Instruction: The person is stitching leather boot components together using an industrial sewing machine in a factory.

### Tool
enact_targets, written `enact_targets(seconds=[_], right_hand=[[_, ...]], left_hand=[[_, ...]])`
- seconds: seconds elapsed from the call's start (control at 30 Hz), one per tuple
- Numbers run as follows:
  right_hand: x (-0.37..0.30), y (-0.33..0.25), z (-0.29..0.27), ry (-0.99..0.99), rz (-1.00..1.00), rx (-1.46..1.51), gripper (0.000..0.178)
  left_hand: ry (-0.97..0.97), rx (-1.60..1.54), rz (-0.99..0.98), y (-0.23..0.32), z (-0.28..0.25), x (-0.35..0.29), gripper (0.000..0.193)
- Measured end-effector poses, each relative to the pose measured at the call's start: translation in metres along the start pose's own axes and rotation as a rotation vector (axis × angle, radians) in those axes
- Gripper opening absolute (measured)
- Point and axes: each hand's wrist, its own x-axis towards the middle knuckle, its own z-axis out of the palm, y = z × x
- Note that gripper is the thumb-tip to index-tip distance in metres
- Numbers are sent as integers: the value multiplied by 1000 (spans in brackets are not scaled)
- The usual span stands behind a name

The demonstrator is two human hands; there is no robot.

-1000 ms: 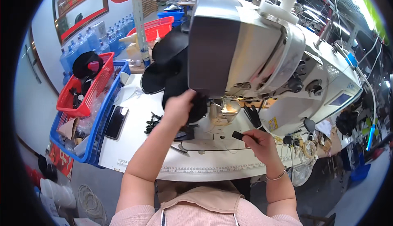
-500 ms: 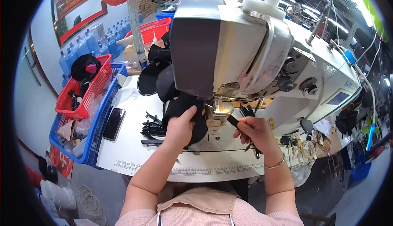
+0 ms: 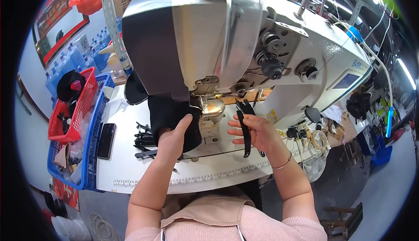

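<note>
This is a sewing workshop, a place where people make things out of cloth. A big white sewing machine (image 3: 244, 44) fills most of the white work table (image 3: 144, 171), and the table's front edge has a printed ruler strip (image 3: 192, 181) along it. A pile of black straps (image 3: 144, 138) lies on the table. At the left side sit a red plastic basket (image 3: 72, 110) and a blue plastic crate (image 3: 89, 153), both holding black pieces and scraps. Big water bottles (image 3: 70, 62) stand by the far wall. Behind the machine there are more work tables, wires and bright lights overhead.
</note>
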Motion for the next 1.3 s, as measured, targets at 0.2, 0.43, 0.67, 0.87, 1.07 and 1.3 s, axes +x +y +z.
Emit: enact_targets(seconds=[0.2,0.43,0.67,0.87,1.07,1.3], right_hand=[[-3,3,3,61,-22,-13,33],[2,10,-4,101,-89,23,36],[4,12,-6,120,-71,37,34],[-1,13,0,147,-95,-8,36],[-15,20,10,28,-70,-16,43],[-11,24,24,76,64,143,36]], left_hand=[[-85,-137,57,12,6,-4,43],[-142,-275,4,20,10,6,27],[-148,-310,124,13,15,4,36],[-155,-254,125,5,12,3,49],[-30,-262,191,-11,13,2,42],[-80,-261,130,-6,15,4,63]])
